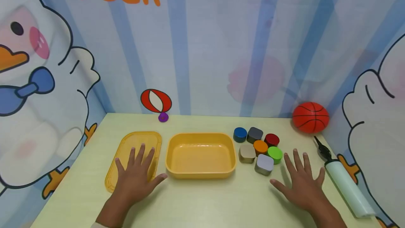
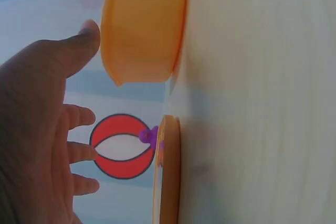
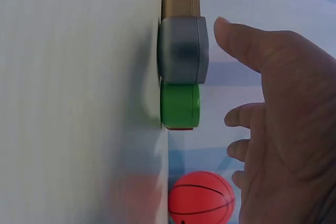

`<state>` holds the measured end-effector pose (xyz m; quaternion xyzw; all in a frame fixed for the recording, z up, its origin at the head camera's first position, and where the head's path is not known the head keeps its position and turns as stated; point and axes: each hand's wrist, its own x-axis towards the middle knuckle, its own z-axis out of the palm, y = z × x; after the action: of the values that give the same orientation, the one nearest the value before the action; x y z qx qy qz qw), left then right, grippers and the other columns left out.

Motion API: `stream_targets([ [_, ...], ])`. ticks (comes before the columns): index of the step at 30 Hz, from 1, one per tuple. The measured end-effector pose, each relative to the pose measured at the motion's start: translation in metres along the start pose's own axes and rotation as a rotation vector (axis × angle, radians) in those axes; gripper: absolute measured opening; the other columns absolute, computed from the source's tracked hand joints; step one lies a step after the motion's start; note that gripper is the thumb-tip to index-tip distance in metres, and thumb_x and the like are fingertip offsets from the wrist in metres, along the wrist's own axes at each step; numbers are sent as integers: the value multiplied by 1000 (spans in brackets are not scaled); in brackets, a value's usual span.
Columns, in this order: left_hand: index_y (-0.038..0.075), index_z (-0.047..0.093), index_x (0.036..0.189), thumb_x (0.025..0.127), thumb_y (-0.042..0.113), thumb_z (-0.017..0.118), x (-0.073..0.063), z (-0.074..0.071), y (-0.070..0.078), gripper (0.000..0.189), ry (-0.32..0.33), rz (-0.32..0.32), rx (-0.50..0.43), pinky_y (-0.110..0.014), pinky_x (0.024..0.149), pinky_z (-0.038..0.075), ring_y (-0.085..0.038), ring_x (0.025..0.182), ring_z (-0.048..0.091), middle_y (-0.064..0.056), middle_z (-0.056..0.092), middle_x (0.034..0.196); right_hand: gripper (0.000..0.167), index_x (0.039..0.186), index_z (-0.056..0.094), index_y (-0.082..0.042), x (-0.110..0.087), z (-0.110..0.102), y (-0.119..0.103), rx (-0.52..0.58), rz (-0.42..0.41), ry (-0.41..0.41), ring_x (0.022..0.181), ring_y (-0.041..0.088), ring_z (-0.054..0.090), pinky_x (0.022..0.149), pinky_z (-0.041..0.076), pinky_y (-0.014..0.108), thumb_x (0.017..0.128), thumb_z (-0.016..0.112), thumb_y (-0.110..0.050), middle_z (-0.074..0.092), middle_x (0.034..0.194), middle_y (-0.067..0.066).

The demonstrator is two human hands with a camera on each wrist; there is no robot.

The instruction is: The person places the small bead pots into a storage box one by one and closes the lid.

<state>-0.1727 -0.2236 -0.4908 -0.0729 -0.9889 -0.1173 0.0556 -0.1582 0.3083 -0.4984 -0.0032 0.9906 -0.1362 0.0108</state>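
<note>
My left hand (image 1: 136,182) is spread above the near part of a flat yellow lid or shallow tray (image 1: 145,137), fingers straight and holding nothing. A deeper yellow box (image 1: 200,175) stands just right of the left thumb. In the left wrist view the left hand (image 2: 47,124) hovers apart from the box (image 2: 144,30). My right hand (image 1: 302,185) is likewise spread and holds nothing, beside a cluster of small lidded tins. Nearest it are a green tin (image 1: 275,154) and a silver-grey one (image 1: 264,164). The right wrist view shows this hand (image 3: 289,108) apart from them.
Blue (image 1: 240,134), dark grey (image 1: 255,135), red (image 1: 271,139), orange (image 1: 261,147) and beige (image 1: 247,153) tins complete the cluster. A basketball (image 1: 310,117) sits at the back right, above a pale hand pump (image 1: 349,189). A small purple thing (image 1: 163,117) is at the back edge.
</note>
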Motion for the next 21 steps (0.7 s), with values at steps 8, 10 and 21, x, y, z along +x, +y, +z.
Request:
stream_targets([
  [8, 22, 34, 173, 96, 78, 63, 9, 6, 5, 99, 5, 111, -58, -94, 119, 10, -53, 165, 26, -17, 30, 180, 94, 166, 44, -7, 20, 0, -9, 123, -150, 89, 163, 56, 11, 115, 8, 92, 94, 82, -55, 22, 181, 23],
  [10, 23, 34, 173, 97, 75, 65, 13, 8, 4, 98, 20, 145, -83, -94, 118, 14, -52, 164, 32, -16, 34, 179, 84, 161, 51, -7, 25, 1, -10, 155, -193, 131, 159, 55, 19, 113, 16, 89, 94, 85, -43, 32, 176, 24],
  [21, 16, 42, 169, 95, 59, 78, 25, 21, -3, 92, 90, 230, -281, -95, 115, 20, -46, 159, 43, -15, 44, 174, 57, 143, 71, -9, 41, 8, -5, 299, -344, 180, 147, 49, 38, 101, 29, 72, 91, 90, -24, 64, 150, 17],
])
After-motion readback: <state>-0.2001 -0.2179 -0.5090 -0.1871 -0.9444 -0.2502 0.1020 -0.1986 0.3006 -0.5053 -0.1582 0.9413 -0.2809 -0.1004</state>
